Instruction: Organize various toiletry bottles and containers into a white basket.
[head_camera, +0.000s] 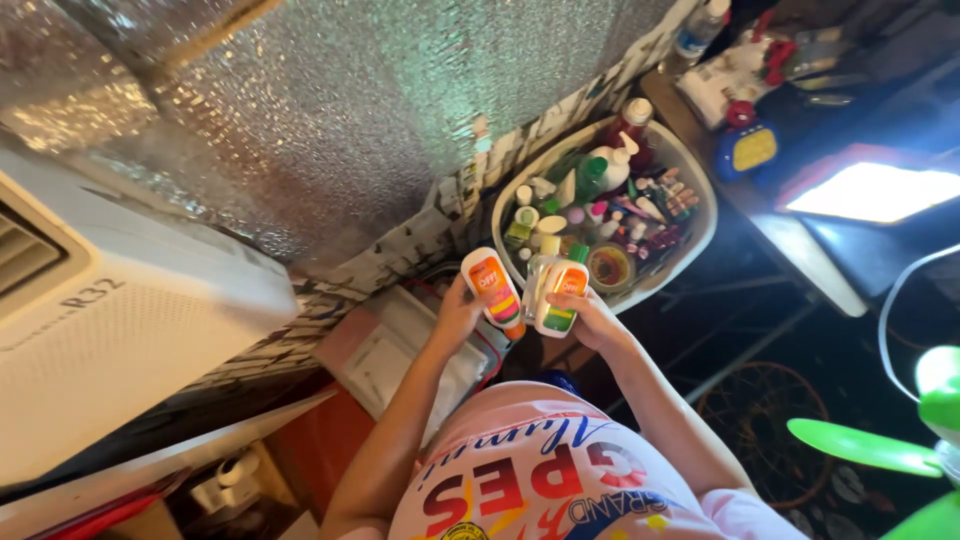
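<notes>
My left hand (458, 312) grips a white spray bottle with an orange label (492, 284), held upright in front of my chest. My right hand (592, 316) holds a white bottle with a green cap and an orange-and-green label (562, 296). Between the two stands a pale, clear bottle (540, 268); I cannot tell which hand holds it. All three bottles hover at the near rim of a white oval basin (703, 225) crammed with several small bottles, tubes and jars.
A white air-conditioning unit (110, 330) fills the left side under a silver foil wall (330, 110). A table at right carries a glowing panel (870, 190), a blue-and-yellow gadget (750, 150) and a water bottle (700, 25). Green fan blades (870, 450) sit bottom right.
</notes>
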